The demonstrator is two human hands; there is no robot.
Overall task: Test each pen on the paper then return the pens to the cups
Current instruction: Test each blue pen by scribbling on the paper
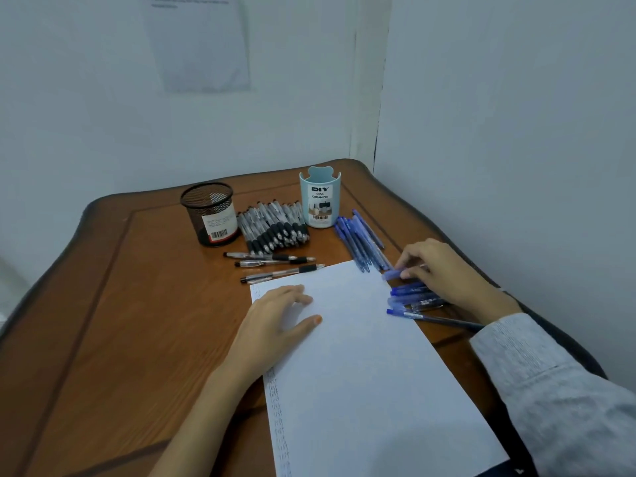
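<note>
Head: blue pen between right fingers

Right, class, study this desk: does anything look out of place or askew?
Nothing is spilled or damaged. The pens lie loose on the table: black pens between the mesh cup and the blue cup, blue pens beside it. The paper sits skewed.

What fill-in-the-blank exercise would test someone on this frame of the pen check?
1. The left hand lies flat on the ____.
2. The right hand pinches a ____ pen.
3. Between the mesh cup and the light blue cup lies a heap of ____-gripped pens.
Missing words: paper; blue; black.
</note>
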